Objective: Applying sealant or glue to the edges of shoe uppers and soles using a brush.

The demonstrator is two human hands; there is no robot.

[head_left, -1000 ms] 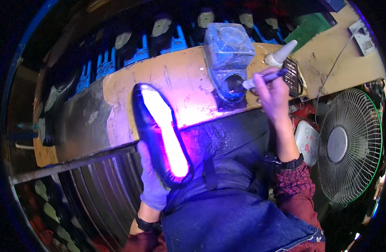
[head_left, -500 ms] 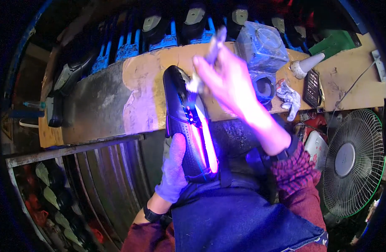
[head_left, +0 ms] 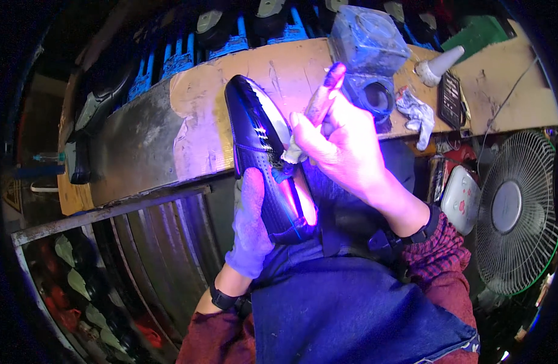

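A black leather shoe [head_left: 270,206] lies lengthwise in front of me, its toe over the bench edge and its heel near my apron. My left hand [head_left: 250,215], in a grey-lilac glove, is closed round the shoe's left side; its fingers underneath are hidden. In my bare right hand [head_left: 351,142] is a brush [head_left: 318,107] with a stained handle, gripped between thumb and fingers. Whitish wrapping shows low on the brush, and its dark bristles meet the shoe's right edge around the middle. Bright light glares on that edge and on my right hand.
Beyond the cardboard-covered bench [head_left: 212,115], more dark shoes stand on blue racks [head_left: 230,45]. A grimy plastic-wrapped box [head_left: 370,42], a round pot [head_left: 376,97], a crumpled glove [head_left: 417,115], a grey cone [head_left: 439,65] and a dark keypad device [head_left: 450,100] sit rightward. A fan [head_left: 509,206] stands at right.
My right hand has brought the brush down and toward me, from near the toe to the shoe's middle edge. The view has shifted slightly; my left hand keeps its hold.
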